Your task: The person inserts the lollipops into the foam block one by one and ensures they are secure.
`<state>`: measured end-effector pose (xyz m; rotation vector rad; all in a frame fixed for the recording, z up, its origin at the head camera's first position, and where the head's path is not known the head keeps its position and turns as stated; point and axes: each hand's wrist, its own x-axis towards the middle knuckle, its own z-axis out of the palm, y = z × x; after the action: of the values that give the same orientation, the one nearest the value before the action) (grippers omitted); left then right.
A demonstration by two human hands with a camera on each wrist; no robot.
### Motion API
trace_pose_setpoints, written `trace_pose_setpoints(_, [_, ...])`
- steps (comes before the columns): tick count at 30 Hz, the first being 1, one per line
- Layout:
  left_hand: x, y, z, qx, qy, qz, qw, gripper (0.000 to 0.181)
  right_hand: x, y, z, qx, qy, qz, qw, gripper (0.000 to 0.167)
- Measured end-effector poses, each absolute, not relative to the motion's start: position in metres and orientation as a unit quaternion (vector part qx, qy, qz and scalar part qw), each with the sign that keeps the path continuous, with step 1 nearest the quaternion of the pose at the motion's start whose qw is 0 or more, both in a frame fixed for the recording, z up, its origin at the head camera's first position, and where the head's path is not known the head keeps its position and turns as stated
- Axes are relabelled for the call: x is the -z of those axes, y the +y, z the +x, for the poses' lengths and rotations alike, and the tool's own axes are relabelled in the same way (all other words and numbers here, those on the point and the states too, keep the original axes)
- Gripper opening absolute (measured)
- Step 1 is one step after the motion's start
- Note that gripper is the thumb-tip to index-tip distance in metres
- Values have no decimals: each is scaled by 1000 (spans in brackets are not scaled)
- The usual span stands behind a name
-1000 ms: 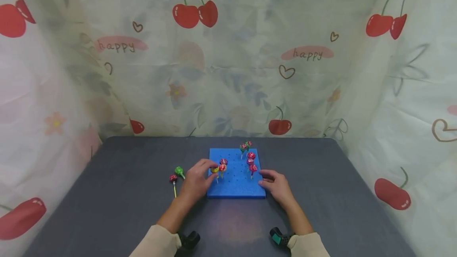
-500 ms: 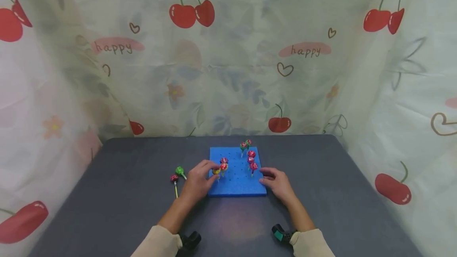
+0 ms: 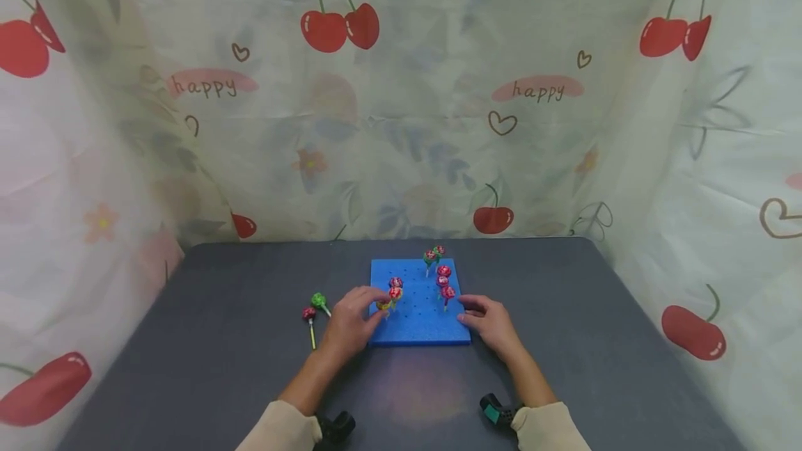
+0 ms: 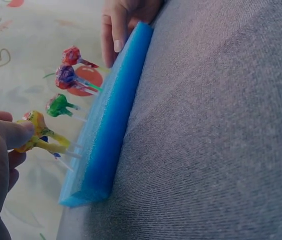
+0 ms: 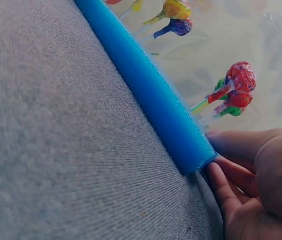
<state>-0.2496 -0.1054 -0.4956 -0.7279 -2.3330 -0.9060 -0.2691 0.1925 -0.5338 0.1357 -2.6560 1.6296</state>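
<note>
My left hand [image 3: 351, 319] pinches the head of a yellow lollipop [image 4: 27, 145] between thumb and fingers, over the left side of a blue foam board [image 3: 420, 333]. The lollipop's stick points down to the board; how deep it sits is unclear. Close behind stand a red-and-yellow lollipop [image 3: 395, 294] and a purple-red one [image 3: 396, 282]. At the board's right edge, the fingers of my right hand [image 3: 491, 322] touch the foam, fairly straight. A red lollipop [image 5: 240, 77] and others stand upright near that hand.
Left of the left hand, a loose green lollipop [image 3: 318, 300] and a dark red lollipop [image 3: 308, 313] lie on the grey table [image 3: 250, 367]. Two green-red lollipops [image 3: 429, 256] stand at the board's back right. A printed curtain [image 3: 401, 124] encloses the table.
My left hand has moved slightly right and lowered the yellow lollipop a little toward the board. My right hand stays at the board's right edge.
</note>
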Motion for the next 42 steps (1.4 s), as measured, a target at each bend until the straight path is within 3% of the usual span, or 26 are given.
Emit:
trace_pose_setpoints(6, [498, -103, -250, 347, -863, -259, 261, 40, 532, 192, -270, -525, -850, 42, 13, 36])
trace_pose_setpoints(31, [502, -102, -255, 331, -861, -246, 298, 32, 533, 193, -270, -529, -847, 37, 19, 35])
trace_pose_setpoints(42, [504, -120, -250, 367, -872, -200, 256, 32, 533, 191, -268, -526, -849, 36, 22, 35])
